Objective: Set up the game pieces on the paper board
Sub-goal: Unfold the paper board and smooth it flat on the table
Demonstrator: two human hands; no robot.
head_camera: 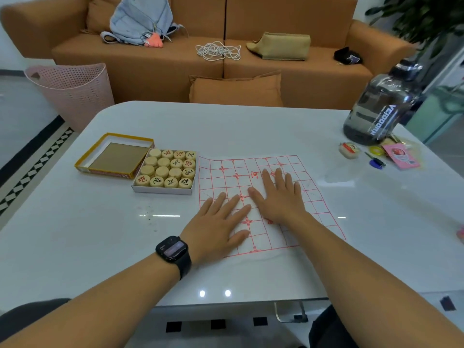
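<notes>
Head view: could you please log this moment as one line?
left hand: flat on board | right hand: flat on board | pieces: all in tray | board: bare

A white glossy table (251, 126) fills the middle, with two bright light spots reflected near its 6 o'clock edge. Behind it, at 12 o'clock, stands an orange sofa (288, 18), a matching cushion (236, 90) leaning against its front. At 10 o'clock a pink basket (72, 91) sits on the pale floor (22, 114) (a black-and-white checkered strip runs along it at 9 o'clock). A leafy plant (421, 16) shows at 1 o'clock.
</notes>
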